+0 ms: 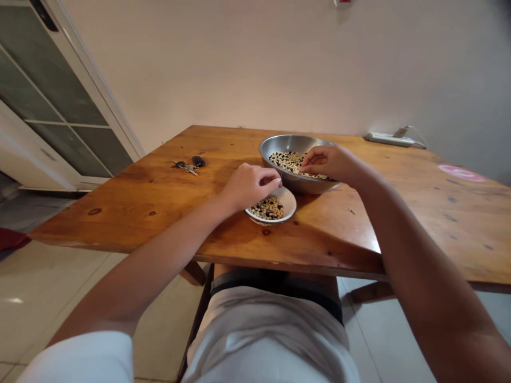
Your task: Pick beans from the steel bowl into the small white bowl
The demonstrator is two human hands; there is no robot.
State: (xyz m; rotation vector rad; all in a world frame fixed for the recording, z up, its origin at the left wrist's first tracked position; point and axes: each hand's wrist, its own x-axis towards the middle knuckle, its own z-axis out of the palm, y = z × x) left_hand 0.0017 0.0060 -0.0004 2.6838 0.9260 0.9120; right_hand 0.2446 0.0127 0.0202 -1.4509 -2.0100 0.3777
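A steel bowl (275, 143) holds a mix of pale yellow and black beans (289, 159). My right hand (325, 159) reaches over its right rim, fingers bent down together among the beans; what they pinch is hidden. Just in front stands a small white bowl (293, 208), partly filled with the same kinds of beans (269, 208). Above its back left rim is my left hand (255, 183), fingers curled and thumb drawn in against them. Whatever lies between those fingertips is too small to make out.
Keys with black fobs (191, 165) lie on the wooden table (159, 186) to the left. A power strip (391, 139) rests by the wall at the back right. Near the right edge is a pink sticker (462, 173). A glazed door (59, 101) stands at left.
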